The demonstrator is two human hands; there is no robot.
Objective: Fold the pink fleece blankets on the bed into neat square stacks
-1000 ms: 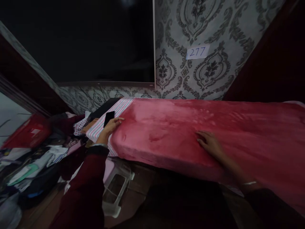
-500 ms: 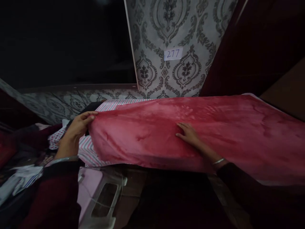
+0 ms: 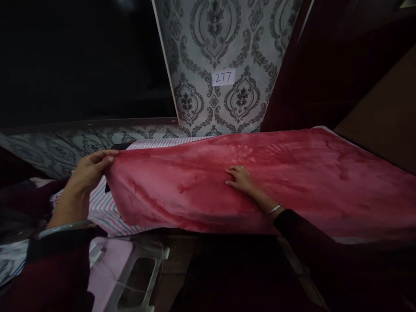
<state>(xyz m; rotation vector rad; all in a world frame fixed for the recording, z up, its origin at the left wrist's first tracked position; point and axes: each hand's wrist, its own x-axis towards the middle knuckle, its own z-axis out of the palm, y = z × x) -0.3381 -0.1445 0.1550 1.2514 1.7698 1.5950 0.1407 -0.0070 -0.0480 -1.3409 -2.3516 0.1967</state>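
Observation:
A pink-red plush blanket [image 3: 292,173] lies spread over a raised surface covered by a striped pink and white sheet [image 3: 104,210]. My left hand [image 3: 84,173] is closed on the blanket's left edge, fingers curled over it, lifting it slightly. My right hand [image 3: 240,178] lies on top of the blanket near its middle, fingers stretched out and pressing the fabric. Both arms wear dark red sleeves and a bangle at the wrist.
A white plastic stool [image 3: 136,277] stands below at the left. Patterned grey wallpaper with a paper label reading 277 [image 3: 222,78] is behind. A dark screen [image 3: 81,60] fills the upper left. Dark wooden panels [image 3: 341,65] rise at the right.
My left hand left the phone on the striped sheet and took hold of the blanket's left edge, pulling it over. My right hand stayed flat on the blanket. The view swung to the right.

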